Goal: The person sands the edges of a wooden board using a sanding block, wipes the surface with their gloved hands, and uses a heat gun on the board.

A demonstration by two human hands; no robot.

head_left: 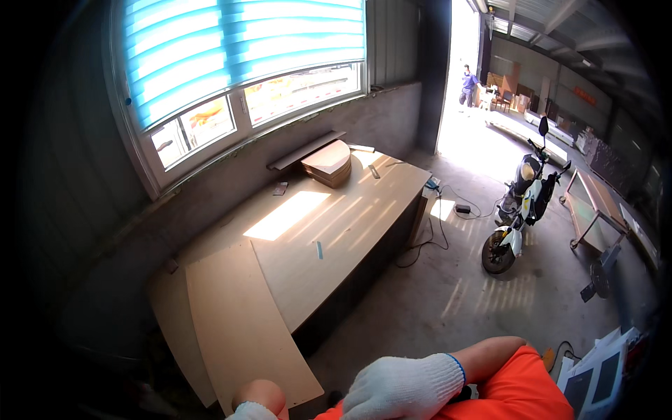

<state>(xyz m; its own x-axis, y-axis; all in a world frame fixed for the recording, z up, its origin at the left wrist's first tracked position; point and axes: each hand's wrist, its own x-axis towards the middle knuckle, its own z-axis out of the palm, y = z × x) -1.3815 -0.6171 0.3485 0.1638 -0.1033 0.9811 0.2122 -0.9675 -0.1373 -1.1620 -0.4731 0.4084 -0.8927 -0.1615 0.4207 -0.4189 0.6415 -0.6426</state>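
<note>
My right hand (402, 385), in a white knitted glove with a blue cuff edge, is in front of my orange clothing (514, 388). Its back faces up, and the lower edge of the picture cuts off its fingers. Only the glove cuff of my left hand (253, 411) shows at the bottom, below a bare patch of forearm; its fingers are out of sight. Beneath that arm lies a long tan board (241, 318), on a large wood-topped table (336, 248). Near the far end of the table sits a stack of rounded wooden panels (327, 164).
A narrow strip (308, 149) lies behind the stack. Small flat pieces, one a blue strip (319, 250), are on the tabletop. Cables (444, 234) trail across the floor by a parked motorbike (521, 199). A wheeled cart (595, 203) stands farther right. A person (467, 87) is near the bright doorway.
</note>
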